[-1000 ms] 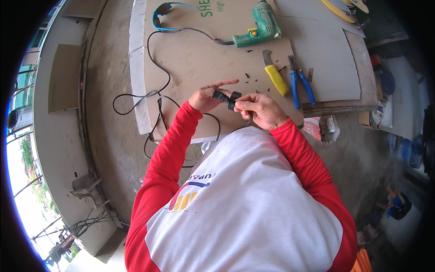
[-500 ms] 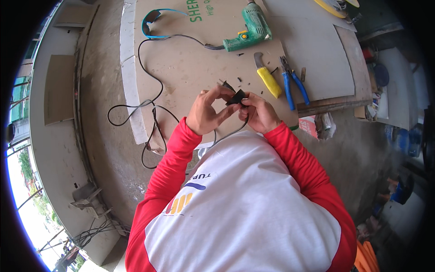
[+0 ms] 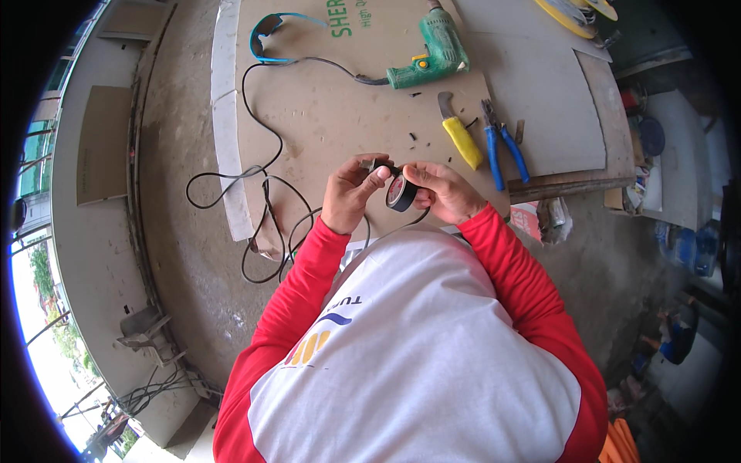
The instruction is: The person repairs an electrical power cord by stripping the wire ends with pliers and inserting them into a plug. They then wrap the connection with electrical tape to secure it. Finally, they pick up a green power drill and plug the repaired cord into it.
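Closest in, a white shirt (image 3: 432, 332) with red sleeves (image 3: 532, 262) fills the space on the near side of the electrical tape roll (image 3: 404, 199), and that roll is where the action is! The right hand (image 3: 454, 194) has it, thumb and fingers gripping its edge, the ring tipped up on its side above the board. Just left of the roll, the left hand (image 3: 347, 193) pinches a black power plug (image 3: 374, 163) between thumb and finger. Plug and roll sit close together; whether a strip joins them, I cannot tell.

A black cord (image 3: 281, 144) sprawls in loops left of the roll, over the brown board (image 3: 332, 116) and past its edge. To the roll's right, low down, there's a red-and-white carton (image 3: 526, 219). Black scraps (image 3: 413, 136) lie a little beyond the roll. Beyond and to its right: a hooked-blade knife (image 3: 461, 144) with a yellow handle, then blue-handled pliers (image 3: 495, 158), legs spread.

Farther beyond the roll, the green power drill (image 3: 441, 50) lies on its side, cord running into its handle. Beyond and left, blue-framed glasses (image 3: 266, 27); far beyond and right, a yellow-rimmed reel (image 3: 563, 21).
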A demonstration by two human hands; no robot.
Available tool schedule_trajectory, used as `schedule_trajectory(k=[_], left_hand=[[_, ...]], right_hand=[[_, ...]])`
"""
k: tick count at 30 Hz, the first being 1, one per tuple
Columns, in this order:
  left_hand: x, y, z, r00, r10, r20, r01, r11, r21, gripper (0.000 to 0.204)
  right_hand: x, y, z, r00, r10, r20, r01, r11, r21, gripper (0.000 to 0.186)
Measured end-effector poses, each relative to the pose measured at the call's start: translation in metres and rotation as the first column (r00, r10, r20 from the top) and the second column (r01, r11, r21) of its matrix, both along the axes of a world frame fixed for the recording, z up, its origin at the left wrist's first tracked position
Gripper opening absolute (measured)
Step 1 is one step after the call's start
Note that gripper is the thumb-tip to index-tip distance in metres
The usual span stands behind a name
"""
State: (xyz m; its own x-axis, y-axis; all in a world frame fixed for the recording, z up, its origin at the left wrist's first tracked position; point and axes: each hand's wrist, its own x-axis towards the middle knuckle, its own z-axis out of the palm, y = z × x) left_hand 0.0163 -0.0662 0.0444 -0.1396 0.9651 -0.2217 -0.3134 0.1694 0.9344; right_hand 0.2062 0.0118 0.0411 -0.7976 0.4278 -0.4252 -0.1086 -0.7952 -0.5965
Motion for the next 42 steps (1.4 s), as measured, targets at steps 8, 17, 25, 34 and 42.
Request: schedule_trajectory(k=[8,17,25,34,42], left_hand=[[-0.002,0.017,-0.012,0.961,0.066,-0.270,-0.095,0.991,-0.097,0.037],[-0.001,0.024,-0.030,0.987,0.129,0.093,-0.090,0.936,-0.341,0.036],[0.005,0.019,-0.013,0.940,-0.132,-0.313,0.137,0.991,-0.009,0.051],[-0.015,0.013,-0.026,0.920,-0.387,-0.067,0.378,0.919,-0.116,0.046],[-0.042,0.033,-0.058,0.695,-0.460,0.552,0.534,0.845,0.031,0.062]], right_hand=[[-0.004,-0.001,0.021,0.973,-0.014,0.230,-0.098,0.877,0.470,0.044],[-0.021,-0.023,-0.011,0.812,-0.537,0.230,-0.134,0.212,0.968,0.037],[-0.007,-0.011,-0.020,0.902,-0.363,0.233,0.223,0.856,0.467,0.018],[-0.001,-0.011,-0.016,0.924,-0.335,0.186,0.266,0.909,0.320,0.012],[0.008,-0.007,-0.008,0.970,-0.171,0.170,0.145,0.977,0.155,0.010]])
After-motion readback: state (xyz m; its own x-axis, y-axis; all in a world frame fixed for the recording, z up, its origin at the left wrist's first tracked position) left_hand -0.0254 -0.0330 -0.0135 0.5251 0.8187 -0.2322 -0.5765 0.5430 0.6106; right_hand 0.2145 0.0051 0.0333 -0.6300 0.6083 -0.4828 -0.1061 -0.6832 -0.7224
